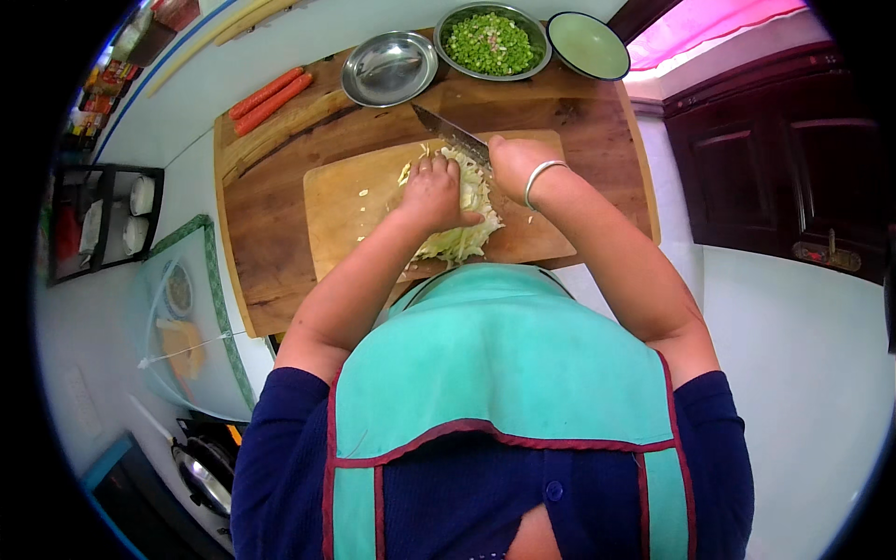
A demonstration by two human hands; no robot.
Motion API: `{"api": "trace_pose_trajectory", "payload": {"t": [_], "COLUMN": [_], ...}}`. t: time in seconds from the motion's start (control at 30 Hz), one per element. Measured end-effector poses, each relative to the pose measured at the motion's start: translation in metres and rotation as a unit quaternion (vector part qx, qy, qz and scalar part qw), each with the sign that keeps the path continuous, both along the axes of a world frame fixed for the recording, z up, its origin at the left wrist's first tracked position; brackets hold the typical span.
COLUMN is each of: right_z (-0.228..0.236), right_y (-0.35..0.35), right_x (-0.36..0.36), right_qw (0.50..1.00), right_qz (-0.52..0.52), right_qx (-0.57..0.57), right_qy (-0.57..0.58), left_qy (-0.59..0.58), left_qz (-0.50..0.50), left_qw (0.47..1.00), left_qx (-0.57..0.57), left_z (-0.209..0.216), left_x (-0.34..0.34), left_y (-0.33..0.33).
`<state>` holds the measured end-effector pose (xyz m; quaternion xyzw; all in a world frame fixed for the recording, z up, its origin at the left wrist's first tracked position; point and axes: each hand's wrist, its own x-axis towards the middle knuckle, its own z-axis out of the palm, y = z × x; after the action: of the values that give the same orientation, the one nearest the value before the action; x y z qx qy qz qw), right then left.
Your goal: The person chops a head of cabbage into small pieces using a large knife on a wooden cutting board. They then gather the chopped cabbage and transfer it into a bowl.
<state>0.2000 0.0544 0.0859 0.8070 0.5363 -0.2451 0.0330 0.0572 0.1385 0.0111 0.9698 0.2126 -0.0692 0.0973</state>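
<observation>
A pile of shredded pale cabbage (475, 199) lies on a wooden cutting board (341, 201). My left hand (435, 191) rests on the left side of the pile, its fingers bent and pressed down together on the cabbage. A kitchen knife (450, 133) is gripped in my right hand (519, 166), which wears a silver bangle. Its dark blade points to the far left, at the far edge of the pile. The lower part of the blade and the handle are hidden. Small cabbage bits are scattered over the board.
Behind the board stand an empty steel bowl (389, 69), a steel bowl (448, 59) of chopped greens and a pale green enamel dish (588, 46). Two carrots (271, 101) lie at the far left of the wooden table (261, 224). A mesh food cover (210, 327) is left of it.
</observation>
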Motion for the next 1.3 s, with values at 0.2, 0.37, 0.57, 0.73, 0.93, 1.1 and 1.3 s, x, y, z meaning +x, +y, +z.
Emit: {"api": "trace_pose_trajectory", "payload": {"t": [0.2,0.37,0.57,0.73,0.93,1.1,1.3], "right_z": [-0.039,0.0,-0.048,-0.061,-0.054,-0.012,-0.013], "right_y": [-0.041,0.015,-0.04,-0.045,-0.052,-0.052,-0.057], "right_x": [-0.017,0.009,-0.02,-0.008,-0.009,-0.021,-0.029], "right_qw": [0.997,0.998,0.998,0.994,0.984,0.99,0.995], "right_qz": [-0.067,-0.006,-0.059,-0.031,-0.052,-0.023,0.009], "right_qx": [0.037,-0.054,0.037,0.097,0.167,0.14,0.095], "right_qy": [0.013,0.034,0.007,-0.04,0.024,-0.02,-0.01], "left_qy": [-0.004,0.032,0.023,0.034,-0.019,-0.064,-0.018], "left_qz": [-0.001,-0.003,0.001,0.01,0.026,0.026,-0.01], "left_qw": [1.0,0.999,0.999,0.998,0.998,0.995,0.998], "left_qx": [0.008,-0.03,-0.037,-0.051,-0.061,-0.072,-0.063], "left_z": [0.0,0.006,0.004,0.009,0.002,-0.008,0.004], "left_x": [0.001,0.004,0.003,0.004,-0.002,-0.009,-0.001], "left_y": [0.0,0.003,0.002,0.002,0.002,0.004,0.005]}}
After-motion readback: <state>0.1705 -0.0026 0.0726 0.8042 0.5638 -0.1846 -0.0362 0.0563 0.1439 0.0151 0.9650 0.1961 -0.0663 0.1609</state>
